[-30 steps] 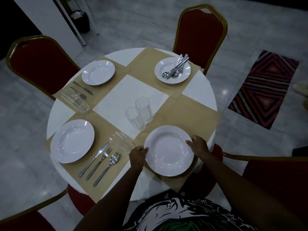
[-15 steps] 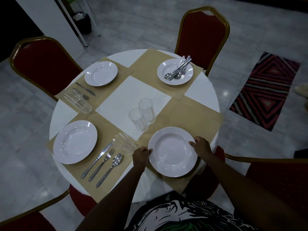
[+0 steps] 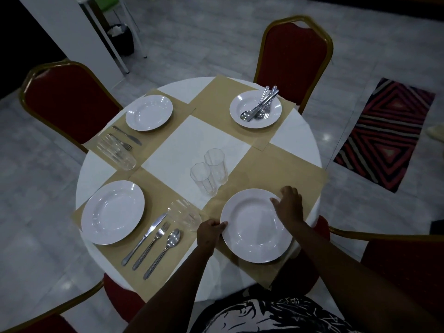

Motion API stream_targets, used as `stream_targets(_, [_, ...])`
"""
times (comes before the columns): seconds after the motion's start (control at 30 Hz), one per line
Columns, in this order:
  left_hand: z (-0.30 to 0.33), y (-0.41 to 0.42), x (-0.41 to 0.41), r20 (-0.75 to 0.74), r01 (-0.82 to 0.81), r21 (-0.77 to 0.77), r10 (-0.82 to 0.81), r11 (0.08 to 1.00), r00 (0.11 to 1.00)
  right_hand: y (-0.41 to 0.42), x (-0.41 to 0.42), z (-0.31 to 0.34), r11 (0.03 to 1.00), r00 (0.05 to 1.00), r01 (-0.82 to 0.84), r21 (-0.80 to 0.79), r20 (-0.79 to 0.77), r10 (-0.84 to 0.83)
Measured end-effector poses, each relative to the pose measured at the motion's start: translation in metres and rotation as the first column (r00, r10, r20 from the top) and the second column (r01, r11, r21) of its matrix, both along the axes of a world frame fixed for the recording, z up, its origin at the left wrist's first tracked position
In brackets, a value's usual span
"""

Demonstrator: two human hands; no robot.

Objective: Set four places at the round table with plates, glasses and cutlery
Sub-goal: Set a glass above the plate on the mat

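Below, the round surface [image 3: 298, 145] carries four white plates; the nearest plate [image 3: 252, 227] lies on a tan mat, left hand [image 3: 209, 233] pinching its left rim, right hand [image 3: 288, 204] resting relaxed on its right rim.

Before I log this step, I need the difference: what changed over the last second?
The right hand slid along the near plate's rim toward its far side. The left hand still holds the left rim, and the plate hardly shifted. Everything else on the table stayed put.
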State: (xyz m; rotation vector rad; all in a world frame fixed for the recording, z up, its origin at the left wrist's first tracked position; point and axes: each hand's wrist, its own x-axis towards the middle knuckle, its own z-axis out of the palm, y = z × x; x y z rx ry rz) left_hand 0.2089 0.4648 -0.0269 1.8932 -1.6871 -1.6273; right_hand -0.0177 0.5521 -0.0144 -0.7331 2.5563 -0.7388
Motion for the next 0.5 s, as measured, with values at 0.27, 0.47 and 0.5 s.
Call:
stream_targets(0.27, [-0.001,-0.004,0.007,-0.053,-0.020,0.034,0.022,0.999,0.998,-0.104,0.021,0.024,0.913,0.905,-0.369,-0.176,0.156,0.396])
stream_targets(0.47, [0.007,-0.020,-0.023,-0.017,0.015,-0.095,-0.016,0.995,1.000,-0.149,0.023,0.020,0.879,0.859,-0.432,-0.203,0.203,0.469])
stream_targets(0.5, [0.007,-0.024,-0.028,-0.022,-0.003,-0.090,0.001,0.996,1.000,-0.154,0.023,0.018,0.878,0.855,-0.431,-0.209,0.216,0.472])
